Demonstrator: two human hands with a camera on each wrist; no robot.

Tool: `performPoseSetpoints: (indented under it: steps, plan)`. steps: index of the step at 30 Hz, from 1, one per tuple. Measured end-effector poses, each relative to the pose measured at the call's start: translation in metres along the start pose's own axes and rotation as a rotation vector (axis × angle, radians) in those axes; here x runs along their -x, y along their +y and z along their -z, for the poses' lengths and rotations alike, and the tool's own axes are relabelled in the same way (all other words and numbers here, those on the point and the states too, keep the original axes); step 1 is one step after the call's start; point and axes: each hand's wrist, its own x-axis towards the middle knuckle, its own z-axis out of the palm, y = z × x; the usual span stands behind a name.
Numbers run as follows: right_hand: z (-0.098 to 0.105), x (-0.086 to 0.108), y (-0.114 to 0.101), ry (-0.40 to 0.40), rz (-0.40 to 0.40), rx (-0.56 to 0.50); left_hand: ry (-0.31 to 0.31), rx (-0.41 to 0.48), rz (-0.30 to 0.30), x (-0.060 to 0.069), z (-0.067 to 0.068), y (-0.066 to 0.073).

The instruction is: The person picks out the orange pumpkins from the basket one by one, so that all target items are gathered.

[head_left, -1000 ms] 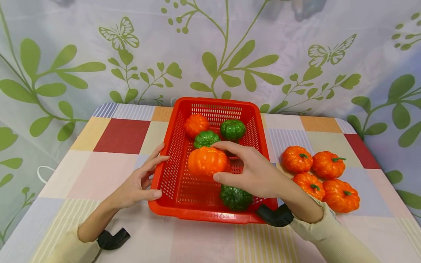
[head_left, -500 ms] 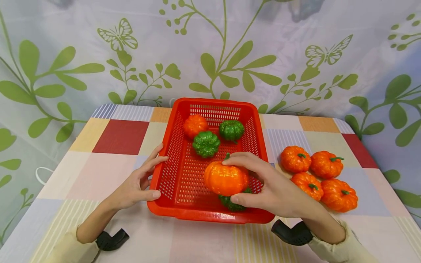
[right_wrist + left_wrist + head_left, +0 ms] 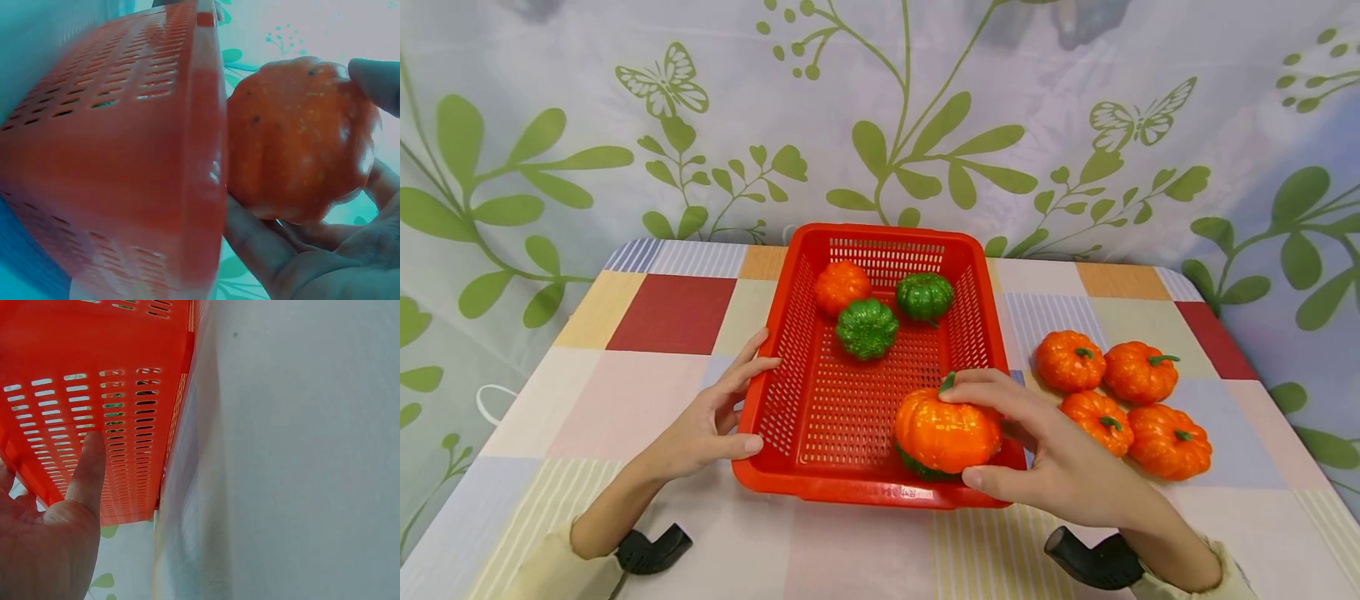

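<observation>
In the head view my right hand [image 3: 1052,450] grips an orange pumpkin [image 3: 943,433] with a green stem over the near right corner of a red plastic basket [image 3: 835,490]. The right wrist view has the held pumpkin [image 3: 300,140] above the basket's rim, between thumb and fingers. Just below it a dark green pumpkin [image 3: 921,472] is mostly covered. My left hand [image 3: 700,433] touches the basket's left side, its fingers and thumb extended; in the left wrist view the thumb lies along the slotted wall [image 3: 125,425]. Farther back in the basket are an orange pumpkin [image 3: 841,288] and two green pumpkins [image 3: 867,329].
Several orange pumpkins [image 3: 1138,372] stand close together on the checked tablecloth [image 3: 670,312], right of the basket. Behind the table hangs a curtain [image 3: 820,108] with leaves and butterflies. Black wrist-worn pieces [image 3: 1093,560] show by both wrists.
My right hand has carried the orange pumpkin from the middle of the basket toward its near right corner, over the dark green one. The left hand has stayed at the basket's left side.
</observation>
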Motion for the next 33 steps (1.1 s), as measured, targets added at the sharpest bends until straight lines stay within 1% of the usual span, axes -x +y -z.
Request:
performPoseSetpoints:
  steps: [2, 7, 11, 14, 18, 22, 26, 29, 33]
  plan:
    - [0.000, 0.005, 0.001, 0.014, 0.002, -0.021, 0.000, 0.001, 0.000, 0.000, 0.000, 0.000]
    - [-0.001, 0.014, 0.004, 0.086, -0.022, -0.063, -0.003, 0.004, -0.005, 0.000, 0.001, -0.001]
    - [0.001, 0.021, 0.008, 0.120, -0.007, -0.097, -0.004, 0.005, -0.004, 0.001, 0.000, -0.001]
    - [0.002, 0.026, 0.013, 0.133, 0.055, -0.150, -0.006, 0.008, -0.002, 0.001, 0.000, -0.001]
    - [0.002, 0.032, 0.019, 0.157, 0.174, -0.230, -0.003, 0.005, -0.003, 0.001, 0.001, -0.001]
    - [0.002, 0.041, 0.024, 0.182, 0.221, -0.266, -0.002, 0.007, -0.003, 0.001, 0.001, -0.001]
    - [0.002, 0.052, 0.027, 0.218, 0.210, -0.275, -0.007, 0.019, 0.003, 0.002, 0.000, -0.002]
    - [0.003, 0.059, 0.030, 0.238, 0.229, -0.297, -0.006, 0.022, 0.005, 0.002, 0.000, -0.001]
    - [0.005, 0.065, 0.033, 0.251, 0.278, -0.357, -0.005, 0.017, -0.001, 0.001, 0.001, -0.001]
